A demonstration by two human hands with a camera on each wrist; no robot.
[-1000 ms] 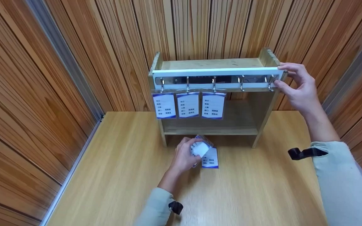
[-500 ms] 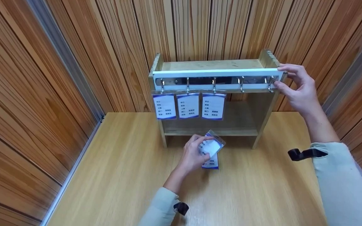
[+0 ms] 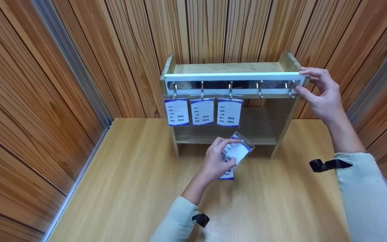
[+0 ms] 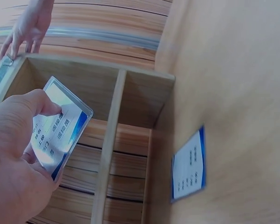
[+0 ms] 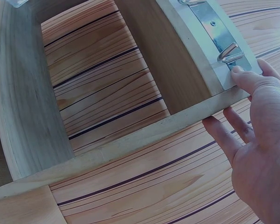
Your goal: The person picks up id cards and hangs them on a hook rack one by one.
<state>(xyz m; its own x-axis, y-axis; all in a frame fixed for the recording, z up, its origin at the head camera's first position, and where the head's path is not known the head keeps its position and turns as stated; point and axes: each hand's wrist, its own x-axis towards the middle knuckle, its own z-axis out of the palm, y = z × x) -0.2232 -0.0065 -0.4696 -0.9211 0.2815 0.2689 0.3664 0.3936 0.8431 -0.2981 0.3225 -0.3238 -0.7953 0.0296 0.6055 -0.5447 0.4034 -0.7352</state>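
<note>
My left hand (image 3: 217, 162) pinches a clear-sleeved card (image 3: 239, 153) between thumb and fingers, tilted, in front of the wooden shelf's lower part. Below it another card (image 3: 227, 175) lies on the table, partly hidden in the head view and fully visible as a card (image 4: 188, 165) in the left wrist view. My right hand (image 3: 324, 94) grips the right end of the white hook rail (image 3: 247, 76), thumb near the last hook (image 5: 230, 53). Three cards hang from the rail's left three hooks, the rightmost being a card (image 3: 229, 112). The two hooks at the right hold no card.
The wooden shelf (image 3: 282, 127) stands on the table (image 3: 129, 188) against a wood-panelled wall (image 3: 129, 67). Another panelled wall (image 3: 22, 117) rises at the left, with a metal strip (image 3: 76, 181) along the table's left edge.
My left hand has moved to the right and towards the shelf with its card, lifting clear of much of the card below. My right hand stays on the rail's end.
</note>
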